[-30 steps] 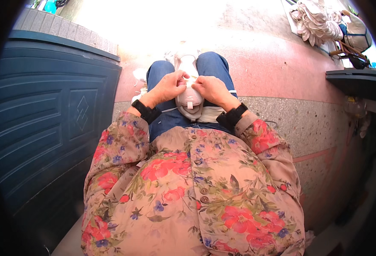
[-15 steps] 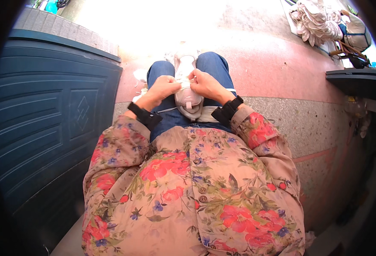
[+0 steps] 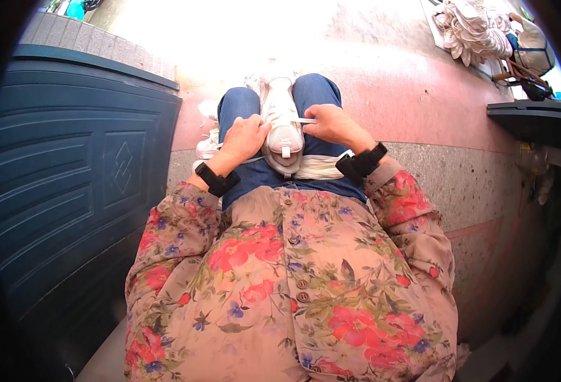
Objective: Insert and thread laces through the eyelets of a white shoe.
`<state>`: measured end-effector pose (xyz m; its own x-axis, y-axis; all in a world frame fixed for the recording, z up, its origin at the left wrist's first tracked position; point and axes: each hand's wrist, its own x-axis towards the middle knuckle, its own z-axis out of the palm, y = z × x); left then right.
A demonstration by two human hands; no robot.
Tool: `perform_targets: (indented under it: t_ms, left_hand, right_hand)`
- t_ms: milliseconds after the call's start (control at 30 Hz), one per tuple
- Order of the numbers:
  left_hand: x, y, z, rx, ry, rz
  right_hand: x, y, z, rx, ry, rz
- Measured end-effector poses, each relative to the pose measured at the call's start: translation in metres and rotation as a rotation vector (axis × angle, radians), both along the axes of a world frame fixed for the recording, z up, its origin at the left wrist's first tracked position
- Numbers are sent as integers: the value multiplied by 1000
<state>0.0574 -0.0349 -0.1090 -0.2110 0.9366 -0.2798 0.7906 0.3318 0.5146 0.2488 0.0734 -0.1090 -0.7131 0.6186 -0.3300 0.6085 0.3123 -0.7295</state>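
A pale sneaker point(image 3: 287, 135) rests between my thighs, its pull tab toward me. Pinched in my right hand point(image 3: 334, 124) is a flat white shoelace point(image 3: 306, 120), stretched sideways from the shoe's lacing. My left hand point(image 3: 243, 137) lies against the left side of the shoe with its fingers curled in; whatever they grip is hidden. Across my lap, to the right of the heel, lies a bundle of white laces point(image 3: 323, 167).
More white shoes point(image 3: 209, 145) stand on the floor beyond my left leg. A dark blue panelled door point(image 3: 83, 140) closes off the left side. At the far right are a pile of pale shoes point(image 3: 474, 32), a cream bag point(image 3: 533, 48) and a dark ledge point(image 3: 529, 118).
My right hand has moved to the right, drawing the lace out sideways. My left hand has shifted slightly, staying beside the shoe.
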Motion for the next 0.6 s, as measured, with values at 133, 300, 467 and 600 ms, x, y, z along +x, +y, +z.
perform_targets:
  t_ms: [133, 300, 467, 600]
  left_hand:
    - [-5, 2, 9, 55, 92, -144]
    - [-8, 2, 9, 61, -50, -91]
    - [-4, -3, 9, 255, 119, -163]
    - [-2, -5, 15, 469, 337, -337]
  right_hand:
    - [-14, 5, -1, 69, -141, 57]
    - [-19, -1, -31, -90, 347, -85]
    - [-18, -6, -20, -61, 370, 50]
    - [-17, 0, -23, -81, 388, 118]
